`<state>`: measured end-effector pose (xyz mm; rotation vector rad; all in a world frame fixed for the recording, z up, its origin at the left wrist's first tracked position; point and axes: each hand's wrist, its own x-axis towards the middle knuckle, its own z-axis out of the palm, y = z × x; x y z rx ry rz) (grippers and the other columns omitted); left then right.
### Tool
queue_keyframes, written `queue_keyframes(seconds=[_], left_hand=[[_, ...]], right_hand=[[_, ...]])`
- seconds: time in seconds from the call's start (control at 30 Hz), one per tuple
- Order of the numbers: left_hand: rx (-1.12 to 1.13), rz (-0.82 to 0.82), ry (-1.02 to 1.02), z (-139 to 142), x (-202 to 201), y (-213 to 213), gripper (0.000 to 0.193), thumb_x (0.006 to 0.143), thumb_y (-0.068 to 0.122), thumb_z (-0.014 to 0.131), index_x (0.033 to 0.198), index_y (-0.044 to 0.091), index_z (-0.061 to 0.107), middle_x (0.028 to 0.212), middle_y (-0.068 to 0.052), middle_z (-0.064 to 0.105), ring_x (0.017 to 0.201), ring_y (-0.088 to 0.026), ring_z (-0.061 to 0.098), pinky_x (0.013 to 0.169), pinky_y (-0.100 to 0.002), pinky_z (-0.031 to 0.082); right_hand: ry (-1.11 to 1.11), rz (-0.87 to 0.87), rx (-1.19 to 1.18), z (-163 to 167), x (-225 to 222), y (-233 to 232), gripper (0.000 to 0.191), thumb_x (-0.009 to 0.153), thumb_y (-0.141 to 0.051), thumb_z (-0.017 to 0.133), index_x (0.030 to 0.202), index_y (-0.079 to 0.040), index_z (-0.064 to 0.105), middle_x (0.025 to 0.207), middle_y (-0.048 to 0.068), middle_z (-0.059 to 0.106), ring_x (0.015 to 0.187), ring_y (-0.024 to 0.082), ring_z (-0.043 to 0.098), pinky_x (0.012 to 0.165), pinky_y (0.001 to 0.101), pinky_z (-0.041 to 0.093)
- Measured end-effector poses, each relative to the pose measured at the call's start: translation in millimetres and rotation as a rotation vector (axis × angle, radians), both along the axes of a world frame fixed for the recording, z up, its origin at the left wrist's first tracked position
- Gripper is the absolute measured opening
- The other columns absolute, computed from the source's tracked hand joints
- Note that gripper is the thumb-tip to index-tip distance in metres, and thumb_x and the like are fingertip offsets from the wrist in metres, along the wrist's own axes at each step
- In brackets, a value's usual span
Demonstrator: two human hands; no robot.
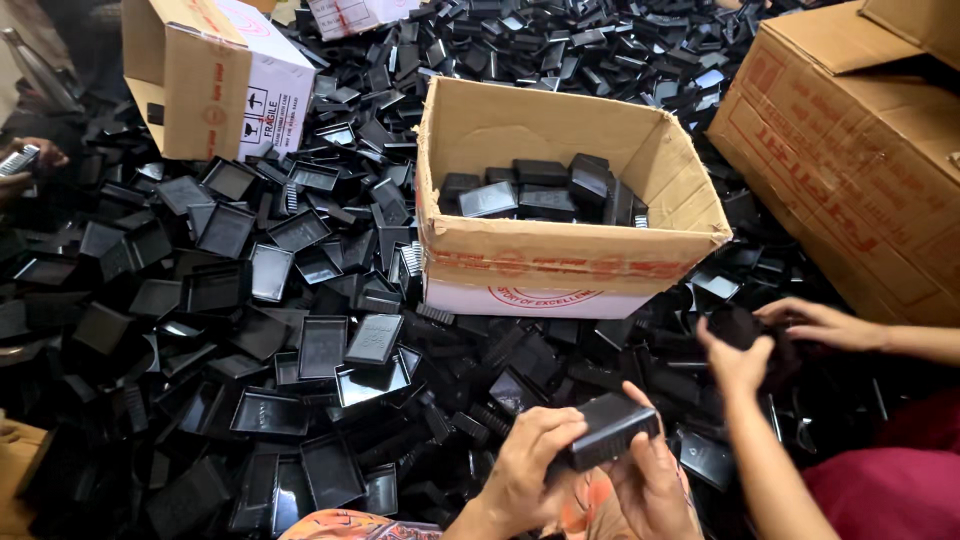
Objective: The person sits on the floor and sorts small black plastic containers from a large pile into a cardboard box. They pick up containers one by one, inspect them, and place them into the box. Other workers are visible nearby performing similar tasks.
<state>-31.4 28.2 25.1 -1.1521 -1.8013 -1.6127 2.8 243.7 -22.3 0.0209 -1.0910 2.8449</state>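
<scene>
- Low in the frame, just right of centre: left hand (528, 468) and right hand (648, 487) both closed around one black plastic case (607, 430), fingers wrapped on its lower-left end, thumb and palm pressing from the right.
- Long axis of the case tilted, running from lower left up to upper right; upper-right end free of both hands and aimed toward the open carton.
- Open cardboard box (572, 245) directly above the hands in the frame, mid-centre, its near wall facing them; a shallow layer of stacked black cases (540, 190) lying on its bottom toward the far side.
- Right hand a shade nearer the box's near wall than the left; both close to it, neither touching.
- Right edge of frame: another person's hands (775, 345) cupped around a dark piece, forearms reaching in from the right, apart from the case held below.
- Across the whole left and centre: a deep loose heap of black trays and lids (270, 330), many lying open side up, covering the surface completely.
- Upper left: a tilted smaller carton (215, 85) resting on the heap; far right: a large brown carton (850, 150).
- Far left edge: a further hand (25, 158) holding a small object, too small to tell more.
</scene>
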Motion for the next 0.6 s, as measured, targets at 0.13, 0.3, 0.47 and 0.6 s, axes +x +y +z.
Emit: queue_keyframes(seconds=[0.13,0.3,0.47,0.6], left_hand=[[0.031,0.074,-0.217,-3.0,-5.7,-10.2,0.037,0.090,0.004,0.079,0.124,0.002,0.065,0.110,-0.017,0.077,0.101,-0.034,0.078,0.089,-0.036,0.061],[0.069,0.058,-0.196,10.9,-15.2,-25.5,0.051,0.091,0.008,0.076,0.136,0.000,0.054,0.129,-0.022,0.065,0.121,-0.035,0.066,0.103,-0.039,0.050],[0.286,0.362,-0.265,32.1,-37.7,-48.0,0.066,0.087,0.003,0.071,0.145,-0.004,0.041,0.144,-0.019,0.050,0.130,-0.030,0.053,0.106,-0.039,0.045],[0.357,0.604,-0.215,26.1,-49.5,-82.6,0.044,0.090,0.001,0.070,0.131,-0.001,0.054,0.132,-0.014,0.057,0.117,-0.024,0.061,0.101,-0.035,0.051]], right_hand=[[0.012,-0.004,0.428,-2.0,-6.1,4.1,0.062,0.080,-0.005,0.069,0.139,-0.016,0.053,0.132,0.008,0.064,0.115,0.026,0.064,0.097,0.0442,0.055],[0.543,-0.311,1.245,105.5,-25.4,-6.7,0.032,0.081,0.005,0.068,0.111,-0.003,0.070,0.108,0.009,0.076,0.100,0.022,0.074,0.092,0.0308,0.056],[0.584,-1.083,1.706,233.6,-117.4,-22.6,0.065,0.078,-0.016,0.085,0.125,0.014,0.052,0.121,0.032,0.057,0.109,0.046,0.058,0.093,0.0472,0.048],[0.636,-0.641,1.700,166.9,-147.6,-28.2,0.045,0.088,-0.022,0.081,0.126,-0.007,0.063,0.123,0.014,0.067,0.114,0.034,0.066,0.100,0.0418,0.054]])
